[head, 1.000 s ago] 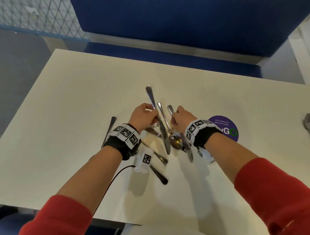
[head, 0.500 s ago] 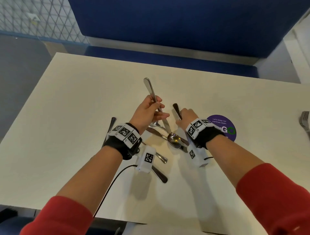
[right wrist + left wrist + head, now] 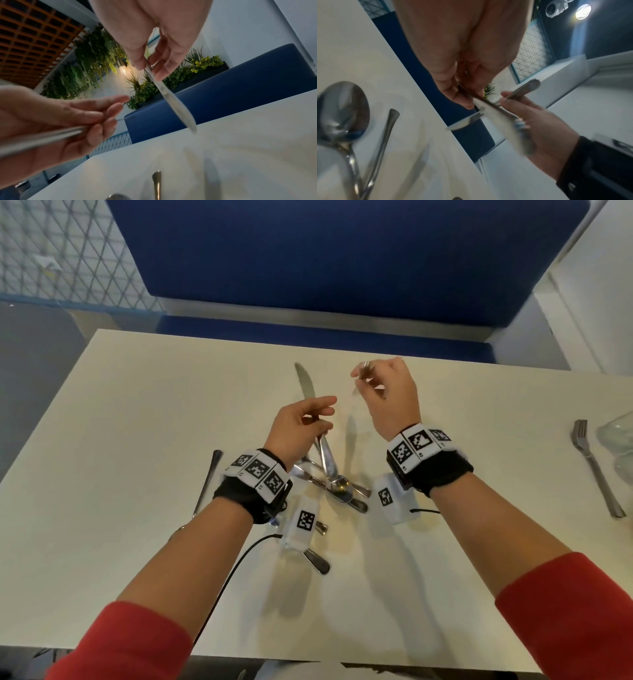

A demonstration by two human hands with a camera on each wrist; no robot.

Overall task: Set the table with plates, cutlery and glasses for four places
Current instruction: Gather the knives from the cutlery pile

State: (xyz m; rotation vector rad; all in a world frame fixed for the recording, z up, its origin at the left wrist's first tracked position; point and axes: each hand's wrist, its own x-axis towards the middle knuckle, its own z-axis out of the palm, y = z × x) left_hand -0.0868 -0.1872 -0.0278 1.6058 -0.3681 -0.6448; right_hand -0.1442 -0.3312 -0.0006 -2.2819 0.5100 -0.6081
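My left hand (image 3: 320, 414) grips a table knife (image 3: 305, 381) by the middle, its blade pointing away over the white table (image 3: 137, 440). The same knife's handle (image 3: 42, 139) shows in the right wrist view. My right hand (image 3: 364, 381) is raised beside it. It pinches the handle of a second knife (image 3: 171, 100), whose blurred blade hangs down toward the table. Below both hands lies a pile of cutlery with a spoon (image 3: 337, 486) on top.
A single utensil (image 3: 209, 484) lies left of my left wrist. A fork (image 3: 596, 470) and a clear glass (image 3: 616, 433) sit at the table's right end. A blue bench (image 3: 342, 268) runs along the far edge.
Both hands have risen off the cutlery pile, each with a knife. The right hand went up and away the most. The fork and glass at the right have come into view.
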